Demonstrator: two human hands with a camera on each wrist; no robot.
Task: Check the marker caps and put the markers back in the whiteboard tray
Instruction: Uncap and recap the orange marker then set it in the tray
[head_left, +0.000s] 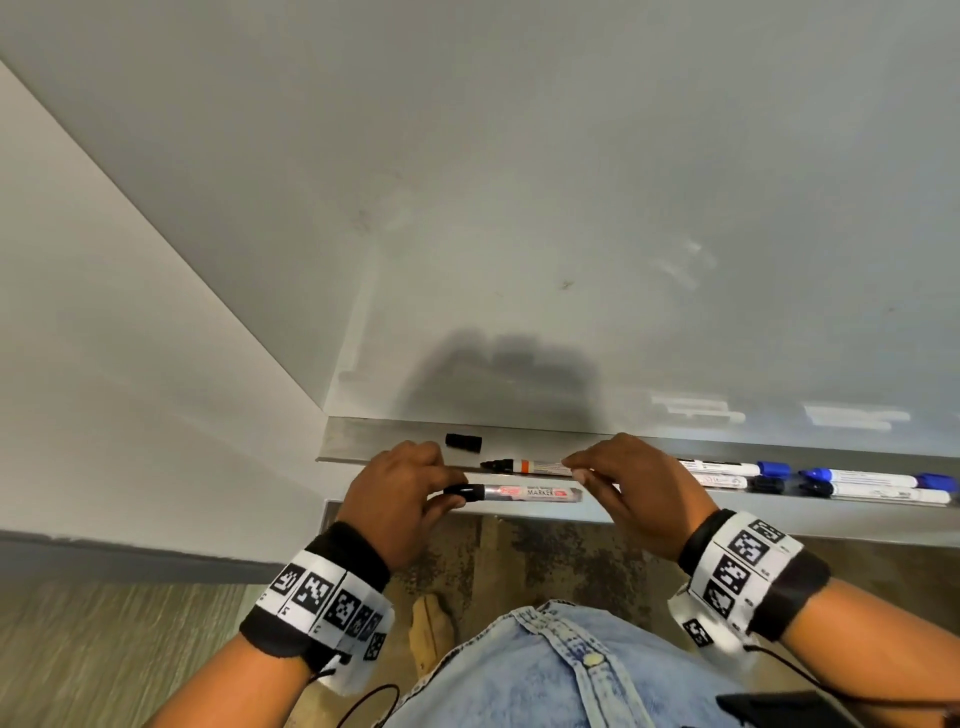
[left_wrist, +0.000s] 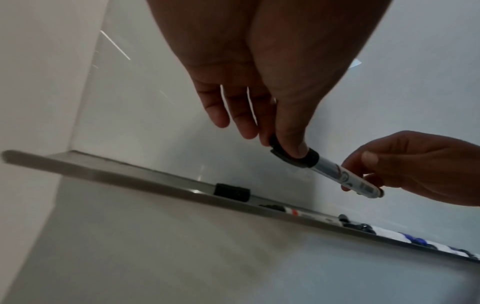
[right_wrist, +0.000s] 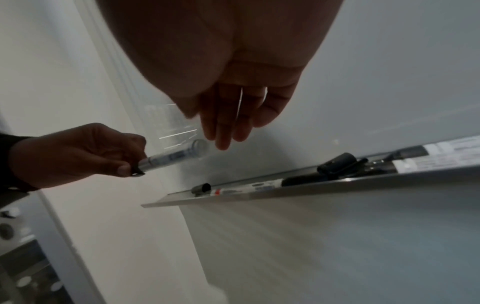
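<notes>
Holding a capped marker (head_left: 519, 492), both hands pinch it above the tray (head_left: 384, 441) of markers.

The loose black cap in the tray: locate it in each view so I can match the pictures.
Head: loose black cap lies at the tray's left end, just beyond the left hand.
Left wrist: lower centre, on the tray, below the held marker.
Right wrist: centre, near the tray's end, small and dark.
Shared landmark: the uncapped marker with the orange band, right beside the cap.
</notes>
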